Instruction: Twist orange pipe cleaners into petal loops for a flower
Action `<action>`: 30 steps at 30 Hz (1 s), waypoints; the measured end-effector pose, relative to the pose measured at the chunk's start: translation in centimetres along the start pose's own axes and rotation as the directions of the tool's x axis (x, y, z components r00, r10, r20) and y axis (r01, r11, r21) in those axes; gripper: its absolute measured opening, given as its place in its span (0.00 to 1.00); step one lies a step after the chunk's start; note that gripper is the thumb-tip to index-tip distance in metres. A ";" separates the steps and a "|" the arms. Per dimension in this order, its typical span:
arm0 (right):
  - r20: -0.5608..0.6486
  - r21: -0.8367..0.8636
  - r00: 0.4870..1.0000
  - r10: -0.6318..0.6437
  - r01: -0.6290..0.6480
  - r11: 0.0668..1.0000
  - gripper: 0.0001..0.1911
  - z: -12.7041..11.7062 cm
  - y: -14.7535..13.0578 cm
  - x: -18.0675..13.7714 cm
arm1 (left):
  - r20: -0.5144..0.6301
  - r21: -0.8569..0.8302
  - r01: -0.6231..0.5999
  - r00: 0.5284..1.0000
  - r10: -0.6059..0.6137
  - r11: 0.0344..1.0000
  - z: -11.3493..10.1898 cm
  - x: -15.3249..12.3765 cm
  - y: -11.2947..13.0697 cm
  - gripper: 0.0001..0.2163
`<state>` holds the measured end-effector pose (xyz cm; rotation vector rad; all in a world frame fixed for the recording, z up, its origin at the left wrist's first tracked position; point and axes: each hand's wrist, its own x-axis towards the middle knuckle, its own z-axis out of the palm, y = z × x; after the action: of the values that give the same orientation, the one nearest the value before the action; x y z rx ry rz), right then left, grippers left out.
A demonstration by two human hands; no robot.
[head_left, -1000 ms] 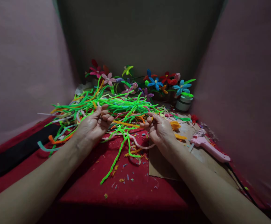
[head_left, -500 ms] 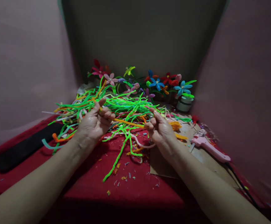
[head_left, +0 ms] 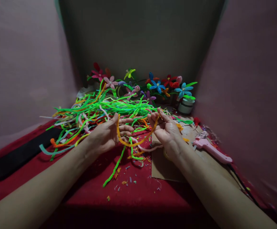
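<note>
An orange pipe cleaner [head_left: 135,144] hangs between my hands in a U-shaped curve. My left hand [head_left: 107,132] pinches one end between thumb and index finger, its other fingers loosely extended. The opposite end is pinched at the fingertips of my right hand [head_left: 165,128], whose palm faces up. Behind and below them spreads a tangled pile of pipe cleaners [head_left: 124,106], mostly bright green, with some orange, pink and white. One green pipe cleaner [head_left: 114,167] trails toward the front of the red cloth [head_left: 143,187].
Pipe-cleaner flowers [head_left: 157,86] in several colours stand at the back, near a small jar [head_left: 186,106]. At right, a pink glue gun [head_left: 213,151] lies on cardboard [head_left: 167,168]. A black flat strip [head_left: 21,154] lies at left. Fuzz scraps dot the cloth.
The orange pipe cleaner was stretched nearly straight and now sags in a U. My left hand has lowered and moved right, bringing the hands closer, and its fingers have uncurled.
</note>
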<state>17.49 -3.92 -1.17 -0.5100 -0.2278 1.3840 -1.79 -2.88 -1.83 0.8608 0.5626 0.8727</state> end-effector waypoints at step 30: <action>0.330 -0.640 0.856 0.399 -0.108 0.761 0.23 -1.9 4.9 -3.3 | -0.122 -0.394 -0.418 0.907 0.404 0.819 0.4 -0.8 2.1 0.15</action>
<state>13.45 -7.02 -4.70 -0.7636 -1.0475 1.6942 -2.82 -2.95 0.26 0.5818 0.1987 1.3503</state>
